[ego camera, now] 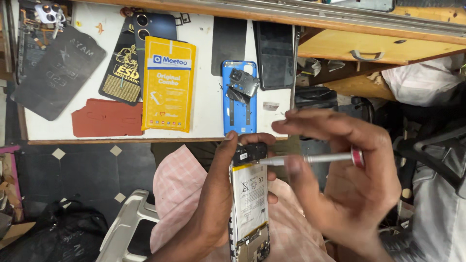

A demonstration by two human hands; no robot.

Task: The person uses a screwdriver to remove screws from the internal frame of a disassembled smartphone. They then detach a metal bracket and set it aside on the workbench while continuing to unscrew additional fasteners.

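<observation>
1. Two hands at work: left hand, grip closed round an opened smartphone, battery exposed, held over the lap below the worktop.
2. Right hand, grip pinched on a precision screwdriver, tip touching the phone's upper end.

Close head view, downward onto lap

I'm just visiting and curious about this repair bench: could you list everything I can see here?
opened phone: one, white battery showing, held upright over the lap
screwdriver: one, silver with red end, tip at the phone's top
blue back cover: one, on the white table
yellow packet: one, on the table
dark pouches: two, table's left part
red mat piece: one, beside the packet
drawer: one, wooden, upper right
left hand: grips the phone
right hand: grips the screwdriver
</observation>
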